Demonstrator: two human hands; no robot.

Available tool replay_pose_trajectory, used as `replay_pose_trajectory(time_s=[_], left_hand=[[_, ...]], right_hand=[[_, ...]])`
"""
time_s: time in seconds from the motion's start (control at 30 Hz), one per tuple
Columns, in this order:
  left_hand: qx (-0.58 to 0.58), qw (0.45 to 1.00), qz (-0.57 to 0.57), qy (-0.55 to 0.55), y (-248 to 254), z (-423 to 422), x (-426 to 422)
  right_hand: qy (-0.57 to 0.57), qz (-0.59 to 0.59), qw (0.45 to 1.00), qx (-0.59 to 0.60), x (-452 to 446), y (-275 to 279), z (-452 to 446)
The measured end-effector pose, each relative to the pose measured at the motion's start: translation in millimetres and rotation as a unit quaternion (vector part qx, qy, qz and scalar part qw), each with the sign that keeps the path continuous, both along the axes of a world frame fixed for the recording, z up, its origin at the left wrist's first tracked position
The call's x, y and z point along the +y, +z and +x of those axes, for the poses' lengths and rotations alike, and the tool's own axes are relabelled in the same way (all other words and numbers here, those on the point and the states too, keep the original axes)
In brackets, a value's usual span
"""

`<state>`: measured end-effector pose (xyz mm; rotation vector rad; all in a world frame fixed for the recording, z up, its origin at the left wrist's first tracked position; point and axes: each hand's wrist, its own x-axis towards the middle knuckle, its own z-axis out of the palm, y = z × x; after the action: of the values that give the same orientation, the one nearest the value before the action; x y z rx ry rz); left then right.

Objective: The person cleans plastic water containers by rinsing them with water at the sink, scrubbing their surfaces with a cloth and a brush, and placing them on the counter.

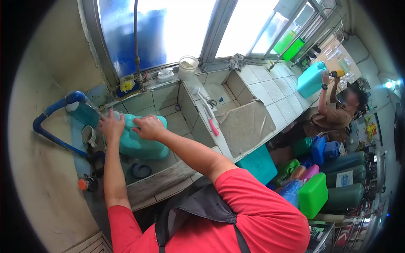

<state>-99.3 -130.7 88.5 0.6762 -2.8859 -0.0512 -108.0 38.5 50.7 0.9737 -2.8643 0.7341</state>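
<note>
A teal plastic jug [145, 145] lies tilted in the left tiled sink [168, 120], its mouth end towards the wall. My right hand [148, 126] is closed on the jug's handle. At the mouth end, my left hand [111, 125] curls its fingers around the jug; the neck is mostly hidden by them. Just beyond my left fingers is a see-through teal container [82, 111], close under the end of a bent blue pipe [75, 97]. A white mug [87, 135] stands beside my left wrist. A dark ring-shaped hose piece [141, 170] rests on the sink bottom.
A pink-handled brush [213, 125] and scissors [212, 102] lie on the divider. Grey cloth [247, 126] drapes over the second sink's front. A white tub [188, 66] stands by the window. At right, another person [337, 111] handles a turquoise jug [311, 80]. Several containers crowd the floor.
</note>
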Motion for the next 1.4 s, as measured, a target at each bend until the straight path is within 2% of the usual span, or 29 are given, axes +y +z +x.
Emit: replay_pose_trajectory(time_s=[0.03,0.1,0.13,0.2,0.23,0.3,0.33,0.4,0.63,0.7,0.73,0.77,0.83,0.87,0.93,0.97,1.03,1.07,1.13,1.17,1.23,1.4], left_hand=[[0.000,1.000,0.001,-0.004,6,-9,-3],[-0.120,0.991,0.064,0.001,12,-28,-29],[-0.116,0.991,0.064,-0.001,4,-36,-50],[-0.198,0.971,0.127,-0.033,-16,-57,-87],[-0.196,0.972,0.121,-0.046,-15,-60,-92],[-0.199,0.956,0.153,-0.153,-15,-49,-100],[-0.201,0.955,0.148,-0.162,-19,-45,-104],[-0.126,0.914,0.192,-0.335,-19,-39,-110],[-0.068,0.951,0.201,-0.227,-5,-28,-80],[-0.053,0.966,0.215,-0.131,8,-23,-61],[-0.024,0.975,0.169,-0.143,5,-19,-58],[-0.024,0.975,0.169,-0.142,6,-20,-54],[-0.063,0.983,0.163,-0.056,12,-18,-50],[-0.062,0.984,0.162,-0.044,7,-18,-56],[-0.137,0.980,0.134,-0.052,-7,-23,-72],[-0.134,0.981,0.135,-0.039,5,-16,-69],[-0.200,0.945,0.172,-0.193,24,0,-59],[-0.197,0.948,0.173,-0.180,25,5,-63],[-0.181,0.942,0.089,-0.269,17,9,-72],[-0.181,0.945,0.090,-0.258,8,8,-79],[-0.122,0.929,0.191,-0.292,-11,2,-94],[-0.040,0.931,0.195,-0.306,-19,-11,-100]], right_hand=[[0.000,-0.011,1.000,0.000,0,1,2],[0.001,-0.021,1.000,0.003,-2,1,8],[0.011,-0.025,1.000,-0.001,-4,2,11],[0.015,-0.015,1.000,-0.023,-6,8,17],[0.001,-0.019,1.000,-0.019,-5,9,19],[0.026,-0.029,0.999,-0.017,-5,4,20],[0.021,-0.037,0.999,-0.014,-5,2,17],[0.017,-0.038,0.999,-0.023,-3,4,12],[0.024,-0.033,0.999,-0.025,-2,0,1],[0.034,-0.033,0.999,-0.027,-4,0,-2],[0.032,-0.032,0.999,-0.028,-2,-2,-3],[0.033,-0.031,0.999,-0.029,1,-3,-4],[0.064,-0.029,0.997,-0.035,0,-3,-5],[0.076,-0.030,0.996,-0.036,-2,-4,-2],[0.080,-0.026,0.996,-0.029,0,-2,0],[0.094,-0.026,0.995,-0.028,3,1,0],[0.082,-0.025,0.996,-0.040,8,6,-4],[0.083,-0.038,0.995,-0.039,9,4,-8],[0.088,-0.048,0.994,-0.037,9,1,-13],[0.081,-0.055,0.994,-0.036,10,2,-14],[0.093,-0.060,0.994,-0.027,9,2,-12],[0.061,-0.062,0.996,-0.001,5,-7,-12]])
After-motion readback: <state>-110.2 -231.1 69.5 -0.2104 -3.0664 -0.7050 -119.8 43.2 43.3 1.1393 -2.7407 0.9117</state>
